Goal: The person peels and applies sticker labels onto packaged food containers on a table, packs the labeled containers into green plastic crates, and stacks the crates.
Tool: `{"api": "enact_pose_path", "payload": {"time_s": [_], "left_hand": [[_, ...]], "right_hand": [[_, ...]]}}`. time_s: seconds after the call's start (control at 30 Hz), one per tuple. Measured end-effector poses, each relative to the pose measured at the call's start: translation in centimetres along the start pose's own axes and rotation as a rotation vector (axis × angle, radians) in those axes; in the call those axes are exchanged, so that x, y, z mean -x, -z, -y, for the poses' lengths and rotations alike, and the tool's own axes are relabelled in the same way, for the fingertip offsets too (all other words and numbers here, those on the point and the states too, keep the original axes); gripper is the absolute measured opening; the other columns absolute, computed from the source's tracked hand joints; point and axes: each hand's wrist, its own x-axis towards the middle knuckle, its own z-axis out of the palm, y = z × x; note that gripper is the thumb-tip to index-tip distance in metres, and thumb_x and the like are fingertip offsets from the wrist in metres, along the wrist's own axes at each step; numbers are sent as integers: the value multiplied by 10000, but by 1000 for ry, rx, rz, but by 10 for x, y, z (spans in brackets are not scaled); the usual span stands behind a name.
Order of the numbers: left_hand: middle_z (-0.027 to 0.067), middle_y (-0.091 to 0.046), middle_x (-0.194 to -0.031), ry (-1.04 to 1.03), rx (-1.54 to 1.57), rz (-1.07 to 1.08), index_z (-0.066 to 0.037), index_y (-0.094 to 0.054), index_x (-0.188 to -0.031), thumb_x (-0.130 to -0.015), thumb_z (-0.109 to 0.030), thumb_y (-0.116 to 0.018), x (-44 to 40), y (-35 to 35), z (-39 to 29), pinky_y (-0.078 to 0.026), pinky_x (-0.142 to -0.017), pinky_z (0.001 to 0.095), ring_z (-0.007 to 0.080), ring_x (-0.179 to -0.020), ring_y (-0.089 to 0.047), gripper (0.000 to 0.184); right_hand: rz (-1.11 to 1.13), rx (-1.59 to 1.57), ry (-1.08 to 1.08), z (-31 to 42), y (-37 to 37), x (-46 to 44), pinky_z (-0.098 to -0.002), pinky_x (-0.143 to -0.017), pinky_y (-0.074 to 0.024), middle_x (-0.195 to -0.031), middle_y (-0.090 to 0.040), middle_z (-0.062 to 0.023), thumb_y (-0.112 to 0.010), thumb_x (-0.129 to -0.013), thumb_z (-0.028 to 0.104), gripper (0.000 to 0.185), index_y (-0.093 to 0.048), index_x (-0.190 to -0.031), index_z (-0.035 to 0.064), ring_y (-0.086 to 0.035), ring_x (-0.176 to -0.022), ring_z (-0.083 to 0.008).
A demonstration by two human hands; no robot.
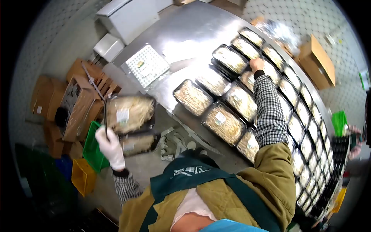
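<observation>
My left hand (109, 146), in a white glove, is closed on the edges of two black plastic trays of pale thin strands, perhaps sprouts or noodles. The upper tray (133, 112) carries a white label; the lower tray (137, 144) overlaps beneath it. Both are held off to the left of the steel table. My right hand (256, 65) reaches far across the table, its fingers curled down among the packed trays. Just left of it lies a filled tray (230, 59); a nearer labelled tray (224, 123) sits at the table's front edge. What the right fingertips grip is hidden.
Rows of similar trays (303, 116) cover the right of the steel table (185, 27). A dotted white sheet (146, 66) lies at its left. Cardboard boxes (83, 104), a green crate (94, 149) and a yellow crate (84, 176) stand on the left. Another carton (317, 63) stands beyond the table.
</observation>
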Motion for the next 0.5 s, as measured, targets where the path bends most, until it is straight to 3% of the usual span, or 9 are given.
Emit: {"api": "enact_pose_path", "payload": {"time_s": [0.1, 0.13, 0.17, 0.3, 0.37, 0.4, 0.5], "left_hand": [[104, -585, -859, 231, -170, -35, 2, -505, -1051, -910, -115, -544, 68, 56, 20, -467, -724, 305, 195, -764, -573, 187], [119, -600, -887, 435, -220, -16, -12, -513, -1060, -908, -146, -549, 92, 70, 19, -473, -713, 320, 202, -780, -588, 205], [126, -609, -894, 461, -289, -46, -18, -517, -1064, -907, -163, -548, 111, 78, 16, -476, -712, 331, 213, -786, -600, 216], [179, -609, -970, 733, -361, -185, -62, -545, -1077, -892, -219, -546, 181, 104, -30, -482, -757, 379, 300, -888, -617, 243], [167, -584, -993, 606, -493, -140, -69, -541, -1084, -894, -283, -531, 213, 109, -39, -475, -743, 425, 369, -877, -593, 286], [185, -580, -975, 673, -463, -170, -61, -542, -1051, -885, -214, -536, 224, 107, -51, -475, -750, 394, 359, -871, -590, 225], [138, -632, -792, 666, -468, -253, -70, -526, -1005, -857, -166, -587, 255, 89, -65, -500, -550, 371, 321, -655, -638, 186]], "right_hand": [[60, -147, -314, -17, -77, -73, -358, -835, -497, -1020, -658, -148, -490, -823, 242, 310, -681, -980, 55, -629, -979, -287], [132, -90, -252, -10, -51, -64, -397, -872, -476, -1082, -634, -157, -450, -859, 224, 324, -662, -1028, 46, -611, -1013, -294], [198, -37, -185, -4, -24, -53, -437, -909, -456, -1144, -610, -167, -410, -896, 206, 340, -643, -1076, 37, -593, -1047, -302], [-68, 98, 239, -25, -52, -102, -434, -914, -444, -1146, -602, -169, -408, -902, 202, 335, -628, -1087, 31, -579, -1057, -298], [-158, 35, 300, -21, -48, -135, -432, -917, -438, -1147, -598, -170, -406, -906, 200, 333, -620, -1093, 28, -572, -1062, -297], [-169, -17, 292, -10, -43, -146, -431, -918, -435, -1148, -596, -171, -406, -907, 199, 331, -616, -1096, 26, -569, -1064, -296], [-189, -124, 274, 31, -21, -163, -428, -923, -426, -1149, -590, -172, -404, -912, 196, 329, -605, -1104, 21, -558, -1072, -293]]}}
